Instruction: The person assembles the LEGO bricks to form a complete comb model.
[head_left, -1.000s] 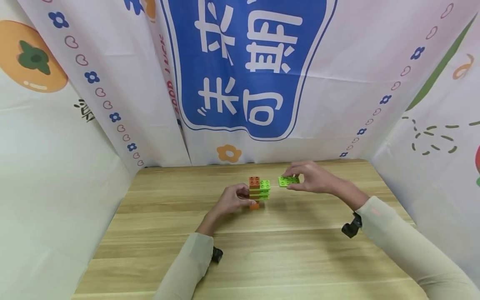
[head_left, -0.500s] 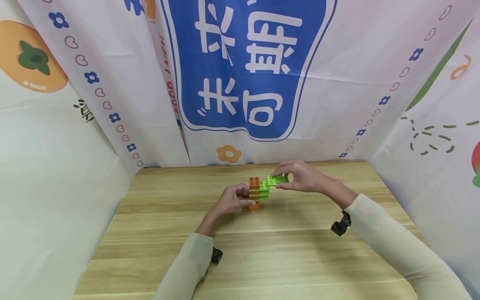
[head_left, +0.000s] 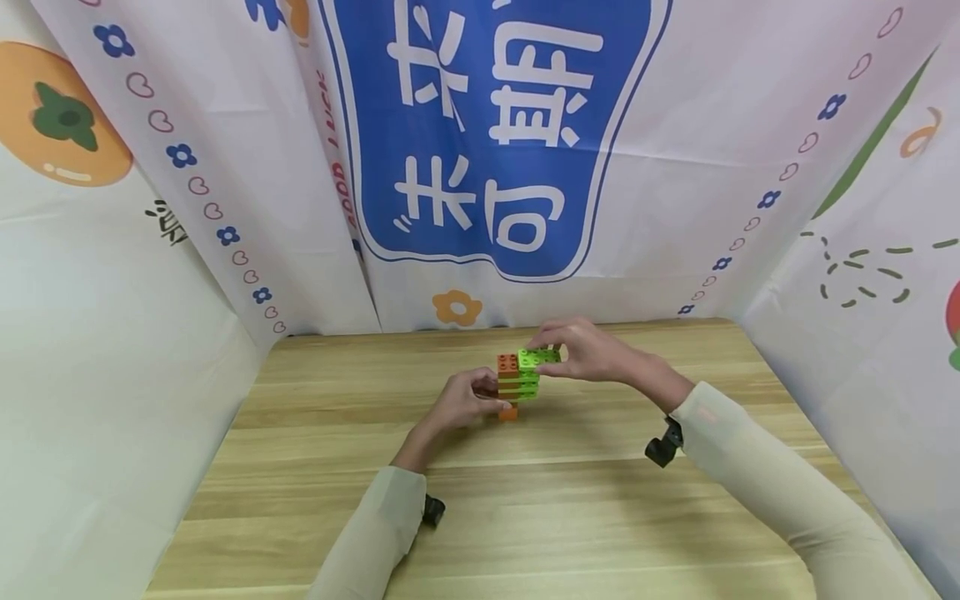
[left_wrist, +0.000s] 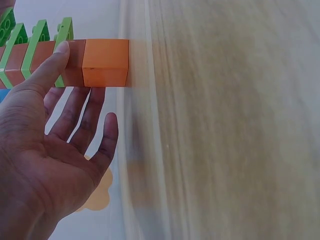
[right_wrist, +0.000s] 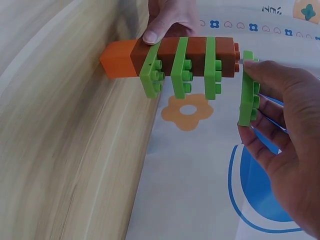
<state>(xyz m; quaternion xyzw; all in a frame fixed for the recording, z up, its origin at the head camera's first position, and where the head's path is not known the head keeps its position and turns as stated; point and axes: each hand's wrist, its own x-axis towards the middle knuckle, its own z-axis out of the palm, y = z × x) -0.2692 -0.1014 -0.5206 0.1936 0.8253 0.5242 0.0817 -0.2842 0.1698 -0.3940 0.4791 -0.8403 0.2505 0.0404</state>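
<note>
A tower of toy building bricks (head_left: 507, 386) stands upright on the table, with an orange brick (right_wrist: 117, 60) at the bottom and brown bricks (right_wrist: 170, 55) above it. Between the brown bricks, thin green plates (right_wrist: 179, 67) stick out to one side. My left hand (head_left: 462, 402) holds the lower part of the tower between thumb and fingers. Just above its top studs, my right hand (head_left: 588, 350) pinches another green plate (right_wrist: 247, 92) by its edges, one end near the top brown brick. Whether that plate touches the studs I cannot tell.
The wooden table (head_left: 480, 517) ends at a printed cloth (head_left: 675, 167) hung close behind the tower. White cloth walls (head_left: 97, 400) rise on both sides. A small black camera (head_left: 663, 447) sits on the right wrist, another (head_left: 433, 510) on the left.
My right hand has moved left with the green plate, from beside the tower to over its top. The left hand keeps its hold on the tower in the same place.
</note>
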